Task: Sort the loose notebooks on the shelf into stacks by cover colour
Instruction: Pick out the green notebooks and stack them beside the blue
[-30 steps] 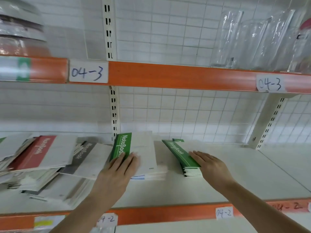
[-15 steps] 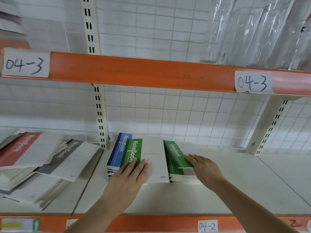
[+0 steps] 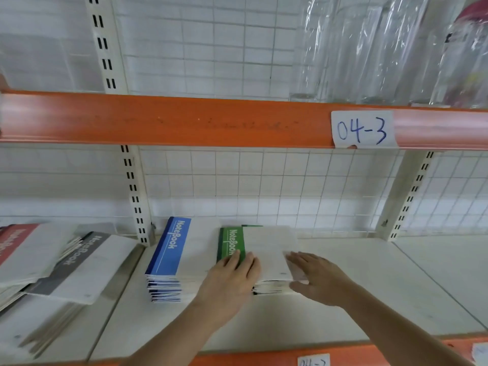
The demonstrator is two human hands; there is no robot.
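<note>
A green notebook (image 3: 264, 249) lies on top of the green stack (image 3: 272, 287) in the middle of the shelf. My left hand (image 3: 229, 283) rests on its front left corner with the fingers flat on the cover and the thumb hidden. My right hand (image 3: 317, 278) is spread open against the right side of that stack. Just left of it stands a blue stack (image 3: 169, 260). Further left is a loose pile with a grey notebook (image 3: 81, 262) and a red notebook (image 3: 15, 241) on top.
The white shelf board (image 3: 383, 286) runs on to the right. A slotted upright (image 3: 134, 196) stands between the loose pile and the stacks. An orange beam (image 3: 184, 120) labelled 04-3 runs overhead, with clear plastic packs (image 3: 383, 48) on it.
My left hand has carried the green notebook rightward off the blue stack and onto the green stack. My right hand has shifted from the stack's top to its right side.
</note>
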